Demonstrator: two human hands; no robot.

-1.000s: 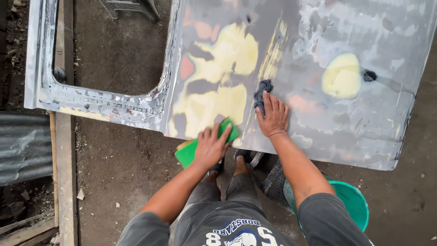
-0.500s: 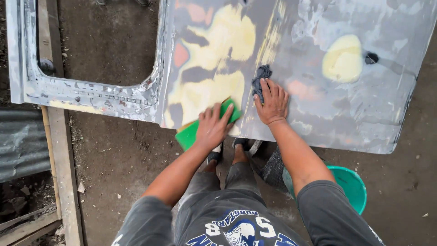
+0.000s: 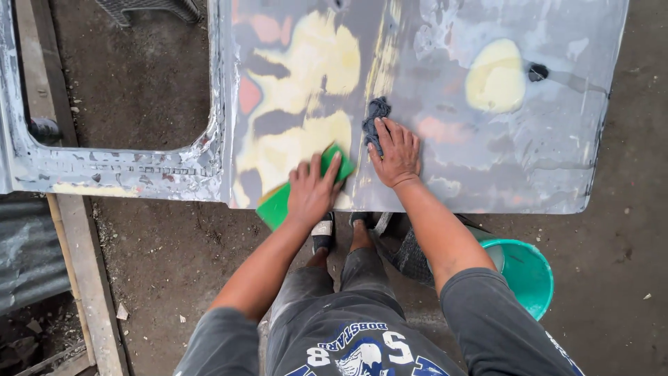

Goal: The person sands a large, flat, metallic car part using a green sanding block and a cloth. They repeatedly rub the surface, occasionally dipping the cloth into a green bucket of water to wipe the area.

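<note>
A bare grey metal car door panel [image 3: 487, 174] lies flat in front of me, with yellow filler patches and a window opening at the left. My left hand [image 3: 312, 189] presses a green sanding block [image 3: 277, 204] flat on the yellow filler near the panel's front edge. My right hand [image 3: 396, 152] rests palm down on the metal to its right, fingers over a dark blue rag [image 3: 376, 115]. A round yellow filler patch [image 3: 495, 76] sits further right with a small dark hole beside it.
A teal bucket [image 3: 530, 275] stands on the dirt floor by my right knee. A wooden beam [image 3: 82, 264] and corrugated metal sheet [image 3: 28, 251] lie at the left. My feet in sandals show under the panel's edge.
The view has shifted slightly, so the panel sits further left in the picture. My left hand and the green block have slid a little to the right along the filler. The right hand stays on the rag.
</note>
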